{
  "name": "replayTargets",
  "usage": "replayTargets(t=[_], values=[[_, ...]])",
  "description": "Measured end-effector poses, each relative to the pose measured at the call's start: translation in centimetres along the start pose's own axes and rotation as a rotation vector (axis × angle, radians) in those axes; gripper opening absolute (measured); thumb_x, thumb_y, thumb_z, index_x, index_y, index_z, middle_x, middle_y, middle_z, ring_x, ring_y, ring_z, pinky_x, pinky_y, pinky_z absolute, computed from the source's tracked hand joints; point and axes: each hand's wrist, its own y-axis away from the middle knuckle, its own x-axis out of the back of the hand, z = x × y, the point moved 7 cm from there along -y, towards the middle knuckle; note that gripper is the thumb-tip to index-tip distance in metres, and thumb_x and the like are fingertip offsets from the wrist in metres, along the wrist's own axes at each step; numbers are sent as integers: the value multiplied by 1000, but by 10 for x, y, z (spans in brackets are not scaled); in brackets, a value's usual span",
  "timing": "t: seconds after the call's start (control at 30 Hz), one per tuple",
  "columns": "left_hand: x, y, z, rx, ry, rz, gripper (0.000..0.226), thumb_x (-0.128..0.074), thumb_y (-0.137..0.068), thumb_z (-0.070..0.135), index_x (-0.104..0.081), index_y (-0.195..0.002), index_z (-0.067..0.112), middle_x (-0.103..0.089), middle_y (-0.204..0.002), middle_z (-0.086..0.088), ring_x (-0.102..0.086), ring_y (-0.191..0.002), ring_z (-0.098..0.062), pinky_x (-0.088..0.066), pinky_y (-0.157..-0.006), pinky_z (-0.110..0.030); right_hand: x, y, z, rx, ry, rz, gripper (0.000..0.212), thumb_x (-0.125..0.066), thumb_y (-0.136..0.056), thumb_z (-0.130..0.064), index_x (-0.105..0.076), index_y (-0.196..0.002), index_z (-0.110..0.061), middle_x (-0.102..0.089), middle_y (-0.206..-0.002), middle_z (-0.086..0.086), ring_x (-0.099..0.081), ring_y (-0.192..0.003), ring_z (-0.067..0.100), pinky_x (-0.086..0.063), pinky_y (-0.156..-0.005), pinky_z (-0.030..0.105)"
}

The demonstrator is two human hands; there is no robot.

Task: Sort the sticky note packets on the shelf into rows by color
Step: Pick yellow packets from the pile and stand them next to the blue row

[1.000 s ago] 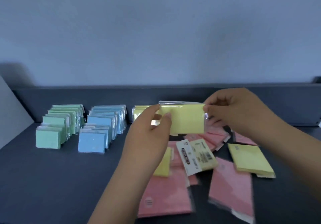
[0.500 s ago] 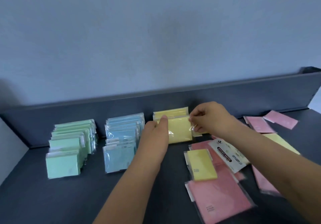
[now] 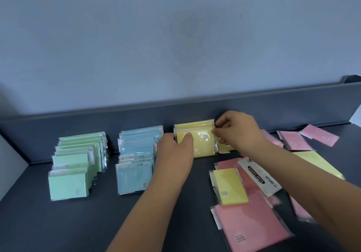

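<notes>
A yellow packet (image 3: 203,144) stands upright at the front of a short yellow row (image 3: 193,125) against the shelf's back wall. My left hand (image 3: 173,152) holds its left edge, thumb on the front face. My right hand (image 3: 237,132) pinches its right top corner. To the left stand a blue row (image 3: 136,154) and a green row (image 3: 76,163), both upright. Loose packets lie flat on the right: a small yellow one (image 3: 229,186) on a large pink one (image 3: 252,226), a white labelled one (image 3: 258,175), more pink ones (image 3: 297,140) and a large yellow one (image 3: 316,163).
The dark shelf floor (image 3: 58,226) runs to a low dark back wall (image 3: 97,122), with a pale blue wall above. A light side panel (image 3: 9,165) closes the left end. Bare floor lies in front of the three rows.
Both hands carried the yellow packet from mid-air down and back to the front of the yellow row. The view shifted right, showing more pink packets.
</notes>
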Motion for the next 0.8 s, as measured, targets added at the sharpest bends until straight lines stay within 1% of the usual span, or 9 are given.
replayTargets(t=[0.07,0.13,0.17,0.23,0.3,0.43,0.53,0.67,0.8], values=[[3,-1,2,-66,-65,52,14,-54,-96,41,-45,-89,32,-49,-97,15,-50,-84,-4,-45,-75,-33,2,0,-2,19,42,-3,11,-78,-86,-25,-68,-81,-25,-73,-74,-7,-73,-70,14,-61,-77,38],[4,-3,6,-169,-205,94,25,-50,-92,49,-54,-103,27,-57,-114,3,-58,-100,-22,-51,-91,-46,6,2,-5,45,110,8,9,-75,-89,-33,-69,-84,-27,-72,-79,-10,-70,-80,11,-57,-76,33],[2,-3,8,-226,-302,97,36,-46,-94,52,-56,-117,26,-57,-126,1,-57,-111,-25,-49,-98,-48,9,3,-6,58,135,24,11,-72,-91,-37,-71,-88,-26,-71,-82,-11,-69,-84,12,-55,-77,32],[-3,0,16,-368,-537,109,57,-36,-101,56,-43,-147,24,-43,-153,2,-41,-139,-23,-38,-114,-46,16,7,-11,95,197,55,24,-63,-95,-45,-73,-103,-24,-73,-95,-8,-67,-94,16,-55,-82,35],[-9,5,25,-512,-748,115,67,-26,-102,59,-30,-158,21,-30,-165,1,-22,-153,-21,-24,-124,-43,20,13,-15,121,283,54,46,-53,-99,-54,-67,-128,-21,-70,-120,-2,-64,-111,20,-53,-91,36],[-17,6,26,-559,-964,-15,69,-18,-102,63,-20,-161,27,-19,-170,6,-7,-158,-16,-15,-127,-44,31,32,-19,214,434,20,72,-37,-99,-66,-44,-155,-21,-47,-157,0,-38,-147,21,-32,-119,39],[-17,14,29,-549,-1007,-42,70,-15,-101,66,-23,-160,29,-18,-170,6,-6,-158,-17,-14,-127,-45,44,47,-12,221,504,-25,77,-30,-98,-69,-30,-161,-24,-33,-166,-3,-21,-156,17,-15,-126,36],[-22,28,31,-526,-1056,-68,72,-15,-99,69,-28,-158,30,-18,-170,5,-4,-158,-18,-14,-127,-45,67,60,4,182,485,-32,73,-31,-100,-66,-29,-162,-26,-31,-166,-7,-20,-155,12,-17,-124,35],[-42,45,41,-526,-1069,-56,72,-18,-100,69,-30,-158,28,-20,-169,5,-3,-158,-19,-13,-127,-45,94,65,30,114,447,-43,73,-32,-100,-66,-28,-162,-28,-32,-165,-9,-28,-151,13,-27,-118,35]])
